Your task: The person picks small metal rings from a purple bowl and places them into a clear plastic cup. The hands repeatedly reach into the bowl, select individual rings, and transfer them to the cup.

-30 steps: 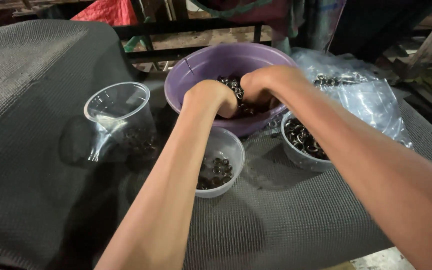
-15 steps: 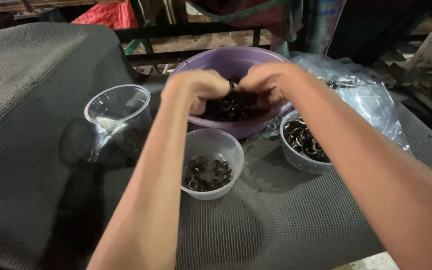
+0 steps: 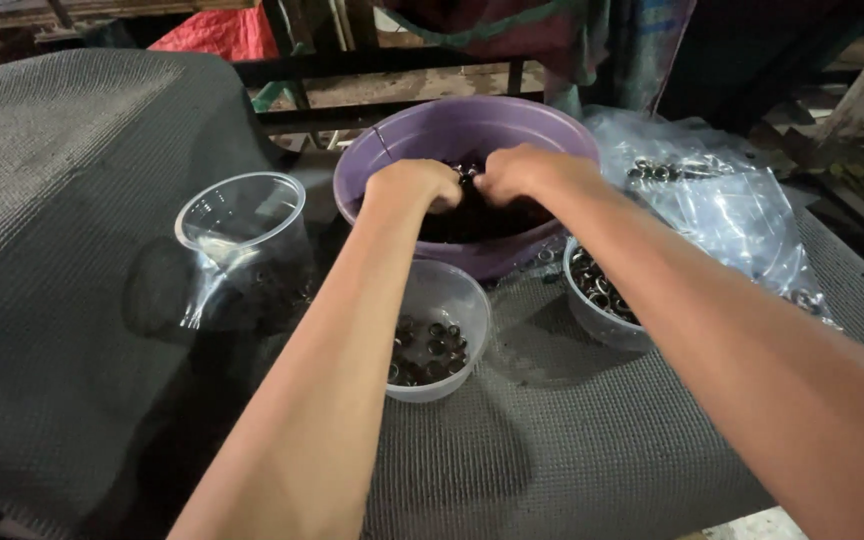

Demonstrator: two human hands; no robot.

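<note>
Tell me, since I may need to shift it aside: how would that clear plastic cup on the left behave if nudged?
The clear cup looks thin-walled and seems to hold little or nothing, so it is probably very light and would likely slide or tip easily. It stands taller than the small bowl, which suggests less stability. The woven mat may grip its base, favouring tipping.

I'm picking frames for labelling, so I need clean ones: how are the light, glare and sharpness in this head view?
Head view: light falls from the front, throwing forearm shadows on the grey mesh cover; the background stays dim. Glare streaks the clear plastic cup and crumpled clear bag. Left hand and right hand over the round purple plastic basin look slightly soft.
</note>
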